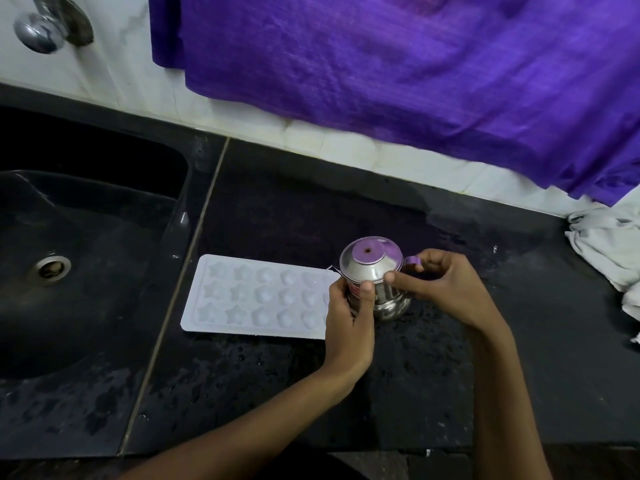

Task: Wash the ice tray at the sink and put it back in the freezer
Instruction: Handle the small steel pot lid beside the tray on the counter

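1. Black stone tabletop (346,209), wet and speckled with droplets; dark sink (86,271) set in at left, tap knob (45,26) on the white tiled wall above; purple cloth (398,81) hanging over the wall, crumpled white cloth (609,254) at the right edge.
2. Ice tray (259,296): white plastic, flat on the tabletop just right of the sink, moulds up, three rows of star and rounded cups; near end hidden behind the left hand. Contents of the cups too pale to tell.
3. Steel jug (375,282): small, domed lid with a central hole, standing on the tabletop at the tray's right end.
4. Left hand (349,306): fingers and thumb curled round the jug's body.
5. Right hand (446,285): close beside the left, fingers curled at the jug's handle, thumb against its side.
6. Step in hand, as judged: washing apparently done, tray set down; jug being readied, perhaps for refilling.
7. Next move calls for a level lift or tilt of the jug over the cups, then a flat, steady carry of the tray to the freezer.
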`<state>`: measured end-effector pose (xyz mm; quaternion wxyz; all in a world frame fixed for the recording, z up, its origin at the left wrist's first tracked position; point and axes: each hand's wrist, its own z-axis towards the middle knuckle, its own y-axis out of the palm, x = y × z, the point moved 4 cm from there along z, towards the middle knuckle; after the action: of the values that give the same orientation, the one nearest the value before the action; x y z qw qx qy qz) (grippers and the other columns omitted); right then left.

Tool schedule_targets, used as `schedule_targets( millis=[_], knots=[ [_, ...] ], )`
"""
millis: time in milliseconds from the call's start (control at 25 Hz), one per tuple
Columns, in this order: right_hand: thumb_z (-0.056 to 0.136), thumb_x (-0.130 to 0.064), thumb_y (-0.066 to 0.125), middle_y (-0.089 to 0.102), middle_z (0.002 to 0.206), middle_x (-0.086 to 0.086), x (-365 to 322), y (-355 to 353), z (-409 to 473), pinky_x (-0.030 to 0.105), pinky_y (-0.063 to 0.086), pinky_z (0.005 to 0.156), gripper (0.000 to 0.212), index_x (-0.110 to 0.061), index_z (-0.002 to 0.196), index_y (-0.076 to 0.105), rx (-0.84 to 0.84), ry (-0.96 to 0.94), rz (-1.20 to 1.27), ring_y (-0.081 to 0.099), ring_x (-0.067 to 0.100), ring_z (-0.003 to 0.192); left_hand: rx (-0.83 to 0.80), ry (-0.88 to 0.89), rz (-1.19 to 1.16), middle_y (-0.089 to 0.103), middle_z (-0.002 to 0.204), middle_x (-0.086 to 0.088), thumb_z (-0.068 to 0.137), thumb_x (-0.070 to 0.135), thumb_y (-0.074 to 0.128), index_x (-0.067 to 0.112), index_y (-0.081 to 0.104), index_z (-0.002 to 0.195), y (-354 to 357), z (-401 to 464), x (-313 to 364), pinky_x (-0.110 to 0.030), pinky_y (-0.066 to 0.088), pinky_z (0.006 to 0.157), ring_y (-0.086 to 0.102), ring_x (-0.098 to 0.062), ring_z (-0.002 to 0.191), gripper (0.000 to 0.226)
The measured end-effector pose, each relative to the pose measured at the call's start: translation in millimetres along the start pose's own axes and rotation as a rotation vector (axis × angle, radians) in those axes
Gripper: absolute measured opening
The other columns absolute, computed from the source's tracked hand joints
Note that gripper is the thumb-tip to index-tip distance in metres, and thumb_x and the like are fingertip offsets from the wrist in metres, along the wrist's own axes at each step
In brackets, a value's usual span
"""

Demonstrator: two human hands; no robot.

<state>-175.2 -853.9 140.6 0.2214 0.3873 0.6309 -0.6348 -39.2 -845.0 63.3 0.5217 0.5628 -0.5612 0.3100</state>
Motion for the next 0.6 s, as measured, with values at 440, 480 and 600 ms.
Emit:
schedule_targets(
  millis=[440,480,600],
  knots=[
    [0.044,-0.067,0.075,0.071,0.071,-0.003,3.5,6.7,-13.8,0.042,0.053,0.075,0.057,-0.017,0.071,0.066,-0.028,0.026,-0.108,0.066,0.013,0.069,0.032,-0.035,0.049,0.056,0.104,0.009,0.094,0.046,0.03,0.021,0.042,0.113,4.3,-16.7,-18.5,-0.012,0.039,0.069,0.053,0.0,0.09,0.034],
    [0.044,-0.068,0.075,0.07,0.069,-0.005,3.6,7.2,-13.7,0.04,0.053,0.074,0.058,-0.017,0.07,0.065,-0.027,0.03,-0.121,0.065,0.01,0.066,0.039,-0.043,0.054,0.056,0.104,0.008,0.094,0.047,0.029,0.021,0.042,0.112,3.7,-16.9,-19.2,-0.012,0.039,0.069,0.053,0.0,0.089,0.033],
    [0.045,-0.068,0.074,0.068,0.065,-0.006,3.3,8.4,-14.4,0.038,0.051,0.071,0.056,-0.018,0.067,0.063,-0.024,0.037,-0.149,0.061,0.006,0.062,0.06,-0.058,0.062,0.055,0.099,0.01,0.095,0.046,0.029,0.023,0.041,0.107,3.1,-17.6,-19.9,-0.014,0.039,0.069,0.053,0.0,0.087,0.029]
  ],
)
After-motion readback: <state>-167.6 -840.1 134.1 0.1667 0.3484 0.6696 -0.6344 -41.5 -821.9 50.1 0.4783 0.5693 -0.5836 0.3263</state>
